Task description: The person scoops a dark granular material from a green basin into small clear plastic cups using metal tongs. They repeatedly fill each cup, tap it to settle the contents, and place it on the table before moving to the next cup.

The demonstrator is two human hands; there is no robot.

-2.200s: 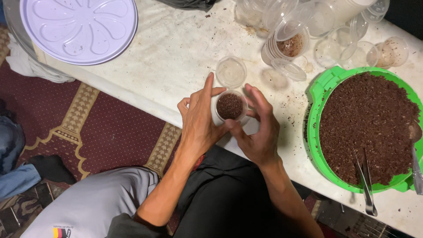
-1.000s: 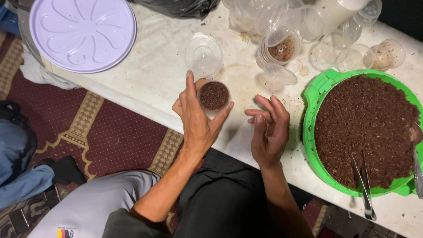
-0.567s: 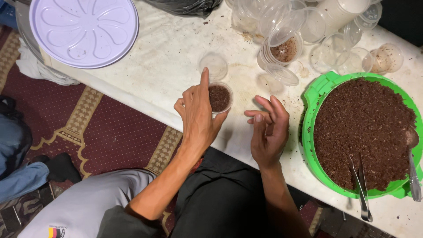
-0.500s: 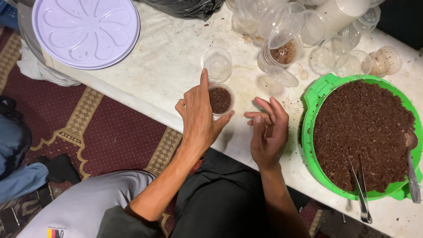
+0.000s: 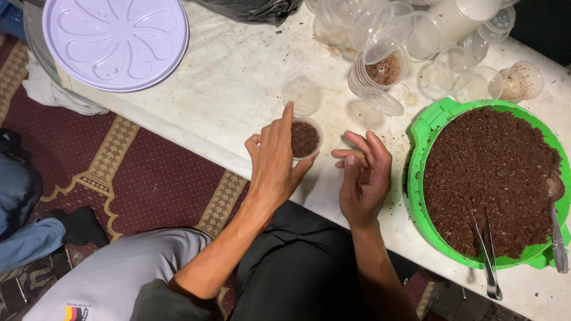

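Observation:
My left hand [image 5: 275, 157] grips a small clear plastic cup [image 5: 305, 138] filled with dark brown soil, holding it just above the white table [image 5: 238, 77]. Its index finger points up along the cup's left side. My right hand [image 5: 364, 172] hovers to the right of the cup, fingers loosely curled and apart, holding nothing. A clear lid [image 5: 302, 95] lies on the table just beyond the cup.
A green basin [image 5: 419, 137] full of soil sits at the right, with metal tweezers [image 5: 486, 249] and a spoon [image 5: 556, 220] in it. Several empty clear cups and lids [image 5: 416, 41] crowd the far edge. A white round tray [image 5: 116, 38] lies at the far left. Patterned carpet lies below.
My right hand let go of the cup and drew back to the right. My left hand carried the cup a little further over the table.

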